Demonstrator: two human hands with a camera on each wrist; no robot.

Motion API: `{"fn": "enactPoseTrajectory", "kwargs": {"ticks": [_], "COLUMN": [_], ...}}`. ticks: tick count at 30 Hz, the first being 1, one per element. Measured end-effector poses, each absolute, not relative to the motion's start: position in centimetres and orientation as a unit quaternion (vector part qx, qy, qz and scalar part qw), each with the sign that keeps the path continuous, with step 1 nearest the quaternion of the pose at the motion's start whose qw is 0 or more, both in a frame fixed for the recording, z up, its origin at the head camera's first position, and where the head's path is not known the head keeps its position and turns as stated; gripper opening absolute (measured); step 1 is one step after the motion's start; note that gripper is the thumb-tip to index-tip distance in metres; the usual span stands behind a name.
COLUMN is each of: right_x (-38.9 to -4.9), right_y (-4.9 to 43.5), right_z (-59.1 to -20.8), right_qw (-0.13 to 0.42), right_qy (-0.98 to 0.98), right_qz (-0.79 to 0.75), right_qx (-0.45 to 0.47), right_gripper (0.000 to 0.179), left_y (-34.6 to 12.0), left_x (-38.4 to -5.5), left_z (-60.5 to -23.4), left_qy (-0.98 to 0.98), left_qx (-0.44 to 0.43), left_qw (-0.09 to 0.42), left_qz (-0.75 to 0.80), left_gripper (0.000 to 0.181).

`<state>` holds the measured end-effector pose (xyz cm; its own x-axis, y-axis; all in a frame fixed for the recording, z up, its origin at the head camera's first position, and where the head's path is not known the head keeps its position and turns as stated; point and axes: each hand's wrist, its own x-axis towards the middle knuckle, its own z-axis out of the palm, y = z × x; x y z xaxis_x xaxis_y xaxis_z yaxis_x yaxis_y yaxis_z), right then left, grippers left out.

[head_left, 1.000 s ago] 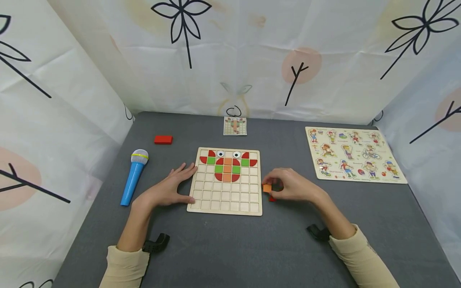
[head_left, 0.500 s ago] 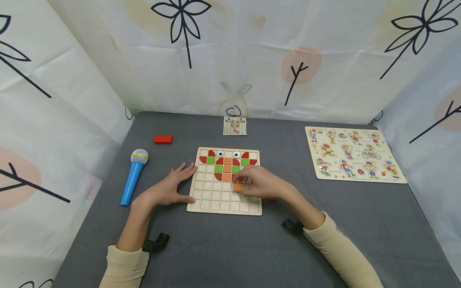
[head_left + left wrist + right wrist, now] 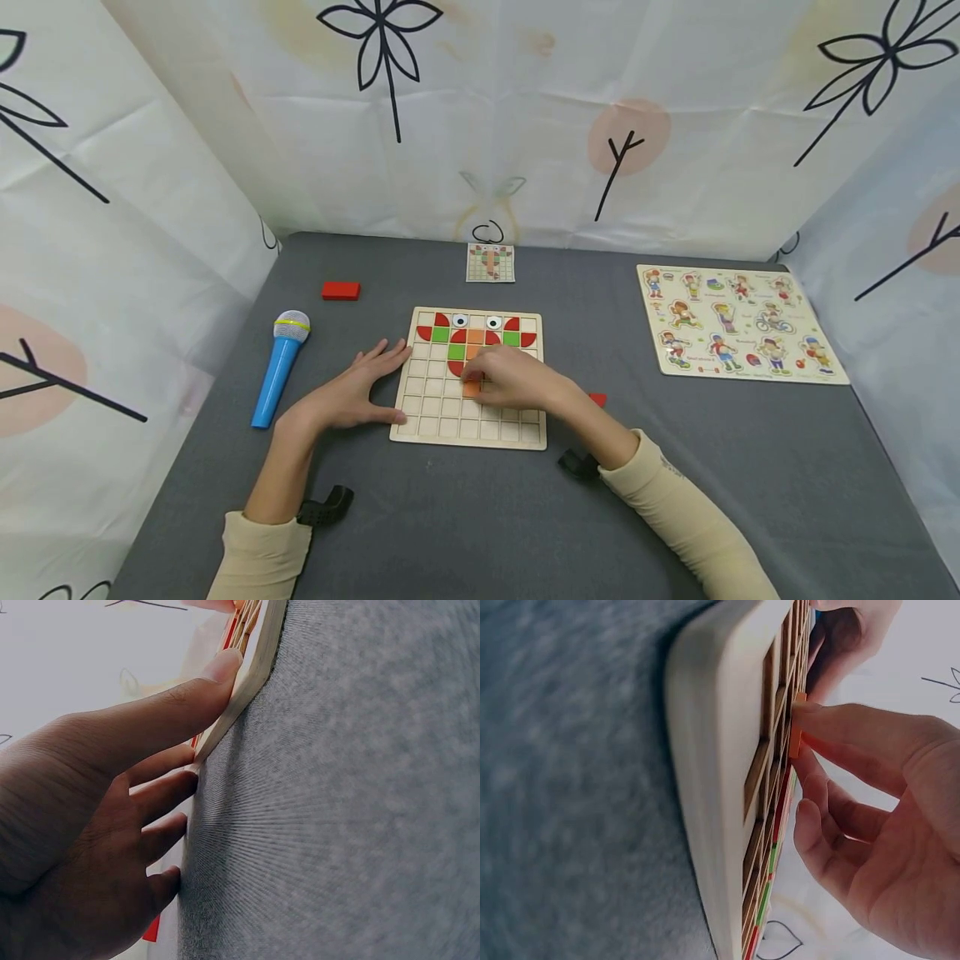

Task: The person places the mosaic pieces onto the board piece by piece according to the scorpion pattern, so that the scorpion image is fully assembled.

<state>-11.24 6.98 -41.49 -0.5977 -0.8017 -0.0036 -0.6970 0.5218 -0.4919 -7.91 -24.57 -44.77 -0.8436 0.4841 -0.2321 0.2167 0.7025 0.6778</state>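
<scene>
A wooden grid board [image 3: 431, 429] lies in the middle of the table, its upper squares filled with red, green and orange tiles and two eye tiles. My right hand [image 3: 517, 379] pinches an orange square tile [image 3: 798, 731] between thumb and fingers, right at the grid below the other orange tiles. That hand covers part of the pattern in the head view. At the board's left edge, my left hand [image 3: 345, 396] rests with fingers spread. Its thumb [image 3: 223, 666] touches the board's rim in the left wrist view.
A small pattern card [image 3: 491, 263] is behind the board. To the left are a blue toy microphone [image 3: 279, 367] and a red block [image 3: 341, 291]. A picture puzzle board [image 3: 738, 362] lies at the right. One red piece [image 3: 597, 399] shows beside my right wrist.
My right hand has carried the orange tile leftward from beside the board onto its grid, under the orange column. The left hand has stayed at the board's edge.
</scene>
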Motion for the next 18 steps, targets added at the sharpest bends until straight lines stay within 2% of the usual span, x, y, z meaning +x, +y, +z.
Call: {"fn": "enactPoseTrajectory", "kwargs": {"ticks": [6,18], "right_x": [-11.1,-10.9], "right_y": [6.9,7.4], "right_z": [-41.4,-41.6], "right_qw": [0.115,0.129], "right_qy": [0.872,0.873], "right_qz": [-0.218,-0.239], "right_qx": [-0.422,-0.405], "right_gripper": [0.020,0.022], "left_y": [-24.2,-25.2], "left_x": [-7.9,-8.2], "left_z": [-44.4,-45.9], "left_qy": [0.906,0.901], "left_qx": [0.182,0.202], "left_qw": [0.213,0.190], "left_qz": [0.316,0.335], "left_gripper": [0.112,0.114]}}
